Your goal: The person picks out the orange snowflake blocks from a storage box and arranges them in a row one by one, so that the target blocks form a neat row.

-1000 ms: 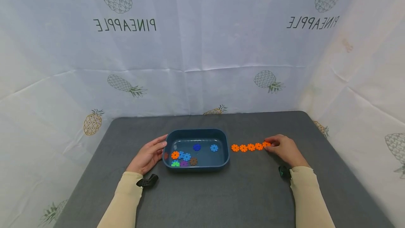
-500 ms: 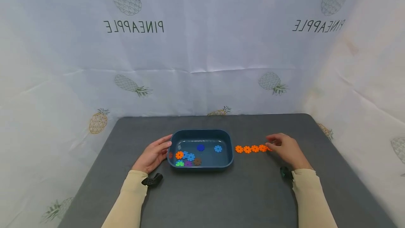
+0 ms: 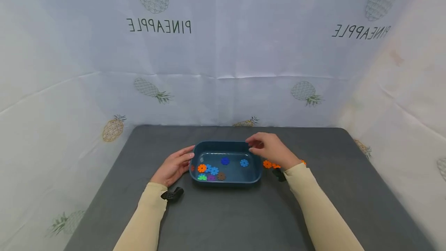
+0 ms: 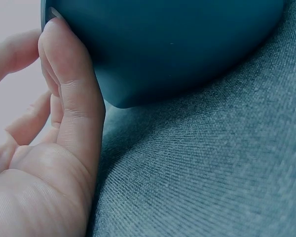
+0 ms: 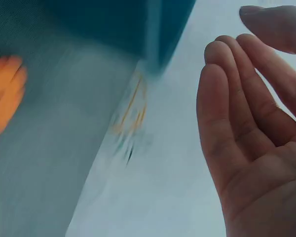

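A dark blue tray [image 3: 226,184] stands on the table with several small notched discs inside. Among them are an orange disc [image 3: 202,168], a dark blue disc [image 3: 225,160], a light blue disc [image 3: 244,163], a brown disc [image 3: 221,176] and a green disc [image 3: 202,177]. My left hand [image 3: 174,167] holds the tray's left end, its thumb [image 4: 69,54] at the rim. Over the tray's right end hovers my right hand [image 3: 271,149], fingers loosely bent and holding nothing, thumb apart from the fingertips in the right wrist view.
Right of the tray lies a row of orange discs [image 3: 267,164], partly hidden beneath my right wrist and sleeve. Grey cloth covers the table [image 3: 223,220]. A white pineapple-print curtain [image 3: 223,49] hangs behind it and along both sides.
My right hand has let go of the orange disc at the row's right end and moved left over the tray. The left hand stays at the tray; the head view has shifted slightly.
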A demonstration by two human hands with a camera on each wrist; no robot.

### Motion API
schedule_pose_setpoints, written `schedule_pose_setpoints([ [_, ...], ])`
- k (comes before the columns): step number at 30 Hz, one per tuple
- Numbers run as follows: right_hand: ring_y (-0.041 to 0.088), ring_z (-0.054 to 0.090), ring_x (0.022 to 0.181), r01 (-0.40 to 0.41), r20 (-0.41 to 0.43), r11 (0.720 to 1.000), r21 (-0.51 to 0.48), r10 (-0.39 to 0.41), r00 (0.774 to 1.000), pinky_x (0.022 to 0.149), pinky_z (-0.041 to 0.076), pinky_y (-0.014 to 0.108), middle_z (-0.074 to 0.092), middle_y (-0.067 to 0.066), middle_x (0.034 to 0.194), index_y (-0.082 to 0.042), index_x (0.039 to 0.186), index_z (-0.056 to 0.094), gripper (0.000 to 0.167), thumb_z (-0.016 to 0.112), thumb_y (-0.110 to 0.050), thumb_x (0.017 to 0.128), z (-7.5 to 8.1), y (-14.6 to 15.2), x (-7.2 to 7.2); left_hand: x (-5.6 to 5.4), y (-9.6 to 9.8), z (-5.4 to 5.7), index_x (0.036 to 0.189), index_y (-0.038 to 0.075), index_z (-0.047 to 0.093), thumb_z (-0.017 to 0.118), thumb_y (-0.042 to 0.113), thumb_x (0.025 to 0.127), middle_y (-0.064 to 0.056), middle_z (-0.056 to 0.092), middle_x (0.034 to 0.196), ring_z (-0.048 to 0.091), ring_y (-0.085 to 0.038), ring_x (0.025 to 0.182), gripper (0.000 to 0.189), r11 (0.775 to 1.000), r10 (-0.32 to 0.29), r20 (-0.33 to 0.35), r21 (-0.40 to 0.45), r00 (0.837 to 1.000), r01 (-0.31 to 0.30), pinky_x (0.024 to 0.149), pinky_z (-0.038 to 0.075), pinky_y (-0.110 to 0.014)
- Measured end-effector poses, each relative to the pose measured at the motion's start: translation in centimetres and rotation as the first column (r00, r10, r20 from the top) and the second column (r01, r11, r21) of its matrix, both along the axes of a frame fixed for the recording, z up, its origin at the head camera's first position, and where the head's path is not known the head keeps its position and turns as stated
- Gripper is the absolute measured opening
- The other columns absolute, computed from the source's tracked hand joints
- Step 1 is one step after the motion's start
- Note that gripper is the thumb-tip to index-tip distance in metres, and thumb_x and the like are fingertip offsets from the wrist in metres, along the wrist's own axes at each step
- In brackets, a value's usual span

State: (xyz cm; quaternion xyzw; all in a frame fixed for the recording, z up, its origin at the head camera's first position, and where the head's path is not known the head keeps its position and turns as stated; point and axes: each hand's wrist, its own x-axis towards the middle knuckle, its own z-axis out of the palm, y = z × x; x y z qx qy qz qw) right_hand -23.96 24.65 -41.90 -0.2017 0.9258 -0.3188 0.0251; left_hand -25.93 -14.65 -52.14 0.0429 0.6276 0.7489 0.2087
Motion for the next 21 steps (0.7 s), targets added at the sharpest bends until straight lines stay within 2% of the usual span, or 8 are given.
schedule_pose_setpoints([
  [4,0.017,0.070,0.106,-0.123,0.051,0.992,0.027,0.122,0.991,0.095,0.062,0.040,0.076,0.005,0.121,-0.009,0.138,0.072,0.035,0.075,-0.016,0.104,0.4,-3.8,-1.2,0.0,0.1,0.1,0.167,0.016,0.041,0.070,0.030,0.107,-0.013,0.051,0.164,0.066,-0.020,0.127,0.068,1.000,-0.003,0.005,0.016,1.000,0.002,0.103,0.060,-0.030],
  [9,0.019,0.069,0.111,-0.251,0.062,0.959,0.128,0.245,0.968,0.099,0.061,0.038,0.074,0.007,0.128,-0.008,0.138,0.073,0.035,0.074,-0.014,0.104,-0.1,-8.0,-2.4,0.0,0.0,0.0,0.167,0.016,0.041,0.070,0.029,0.108,-0.013,0.052,0.163,0.067,-0.019,0.124,0.067,0.999,-0.004,0.005,0.031,1.000,0.004,0.102,0.060,-0.030],
  [15,0.022,0.070,0.114,-0.340,0.091,0.924,0.173,0.329,0.940,0.101,0.061,0.040,0.073,0.008,0.129,-0.008,0.137,0.075,0.035,0.076,-0.013,0.102,-0.9,-12.0,-3.9,-0.2,-0.1,0.1,0.166,0.016,0.044,0.069,0.030,0.109,-0.012,0.055,0.161,0.067,-0.019,0.124,0.064,1.000,-0.001,0.003,0.027,1.000,0.001,0.103,0.060,-0.031],
  [21,0.024,0.071,0.118,-0.398,0.143,0.891,0.216,0.375,0.916,0.103,0.060,0.038,0.073,0.009,0.133,-0.009,0.137,0.075,0.036,0.078,-0.016,0.101,-1.7,-15.1,-4.0,-0.2,-0.3,0.1,0.167,0.016,0.042,0.066,0.029,0.110,-0.013,0.053,0.163,0.068,-0.019,0.128,0.063,0.999,-0.029,-0.005,0.039,1.000,0.029,0.105,0.059,-0.032],
])
